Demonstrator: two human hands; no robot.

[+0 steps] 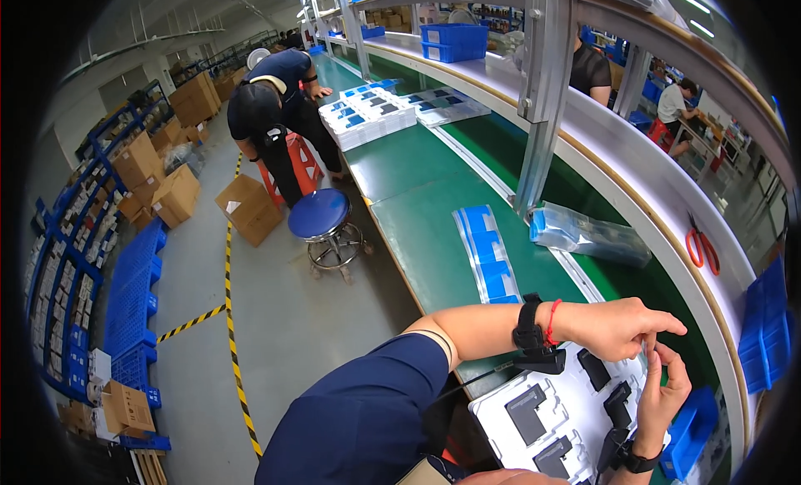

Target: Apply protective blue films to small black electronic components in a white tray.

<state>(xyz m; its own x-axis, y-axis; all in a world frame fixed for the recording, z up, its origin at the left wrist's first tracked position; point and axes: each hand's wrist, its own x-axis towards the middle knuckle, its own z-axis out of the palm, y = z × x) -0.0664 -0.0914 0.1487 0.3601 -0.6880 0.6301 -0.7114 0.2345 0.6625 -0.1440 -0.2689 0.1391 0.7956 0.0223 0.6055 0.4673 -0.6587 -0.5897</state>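
Note:
My left hand (pixel 616 328) reaches in from the left over a white tray (pixel 577 412), its index finger stretched out and its thumb side bent in. My right hand (pixel 665 395) comes up from below, thumb and index finger pinched together. The fingertips of both hands meet above the tray's far right part. Whatever they hold there, if anything, is too small to make out. Dark flat rectangular parts lie in the tray's recesses, among them a grey-black part (pixel 526 413) at the left and another black part (pixel 594 370) below my left hand.
A clear sheet with blue patches (pixel 486 256) lies on the green bench (pixel 417 214), left of a plastic bag (pixel 588 233). Red-handled scissors (pixel 702 248) rest on the shelf near a blue bin (pixel 766 331). Farther off, a person (pixel 279 101) bends beside stacked white trays (pixel 367 122) and a blue stool (pixel 319 214).

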